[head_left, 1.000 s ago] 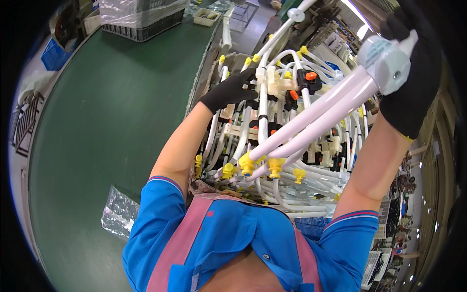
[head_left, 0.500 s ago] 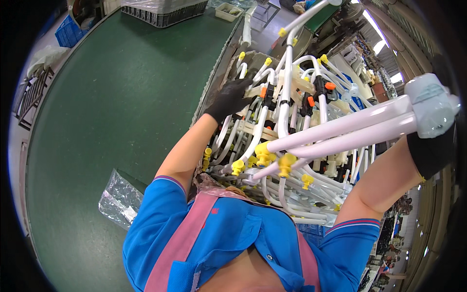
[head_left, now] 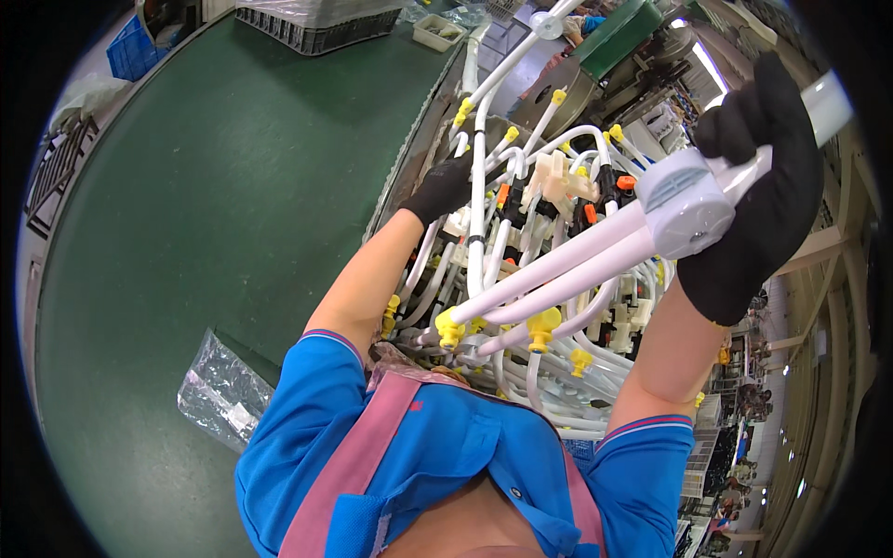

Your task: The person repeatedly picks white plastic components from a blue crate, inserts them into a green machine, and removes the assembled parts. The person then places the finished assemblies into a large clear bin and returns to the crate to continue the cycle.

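Observation:
My right hand (head_left: pixel 767 177), in a black glove, is raised at the right with its fingers wrapped round a white tube assembly (head_left: pixel 558 265). Just below the grip, a pale grey-white round connector (head_left: pixel 690 205) joins two parallel tubes. These slope down left to yellow end fittings (head_left: pixel 544 327). My left hand (head_left: pixel 442 189), also black-gloved, rests at the left side of a dense heap of similar white tubes (head_left: pixel 544 377). Its fingertips go behind a tube, so its hold is hidden. Orange-tabbed black clips (head_left: pixel 609 181) and cream plastic pieces (head_left: pixel 551 179) show among the tubes.
A green table (head_left: pixel 205 177) fills the left, with a clear plastic bag (head_left: pixel 223 391) near my left sleeve. At its far edge stand a dark crate (head_left: pixel 316 35) and a small white tray (head_left: pixel 437 33). A blue crate (head_left: pixel 133 48) lies beyond.
My right hand has moved up and left, bringing the tube assembly with it; the connector and yellow ends shifted left. My left hand has moved slightly and stays at the heap's left side.

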